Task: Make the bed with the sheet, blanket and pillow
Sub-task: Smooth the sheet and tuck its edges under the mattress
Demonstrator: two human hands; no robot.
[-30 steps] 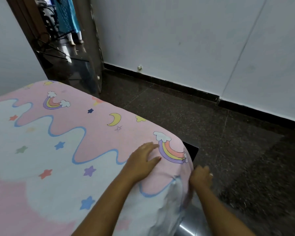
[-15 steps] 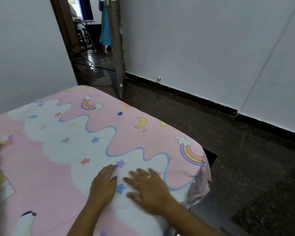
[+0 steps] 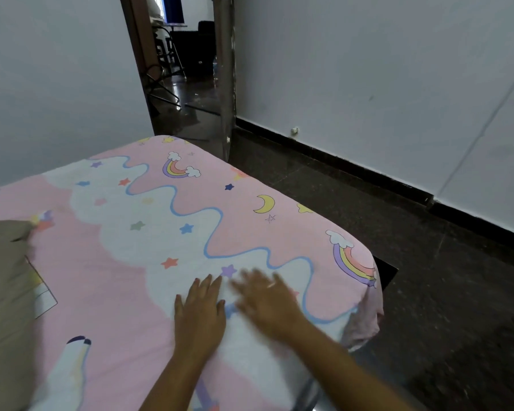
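Head view: left hand [image 3: 199,312] and right hand [image 3: 264,301] pressed flat, fingers straight, on the pink rainbow-print sheet [image 3: 116,262]; folded tan cloth [image 3: 3,292] lay far left, nearer the left hand.

One pink sheet [image 3: 116,277], one tan cloth [image 3: 3,292], two hands, left hand [image 3: 199,315] and right hand [image 3: 267,301], one ring [image 3: 271,284], two printed rainbows [image 3: 353,262], one moon [image 3: 264,203].

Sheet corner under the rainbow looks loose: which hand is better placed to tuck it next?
Right, probably. The right hand lies flat on the sheet, nearer the bunched corner hanging off the edge. The left hand rests flat beside it, farther from that corner.
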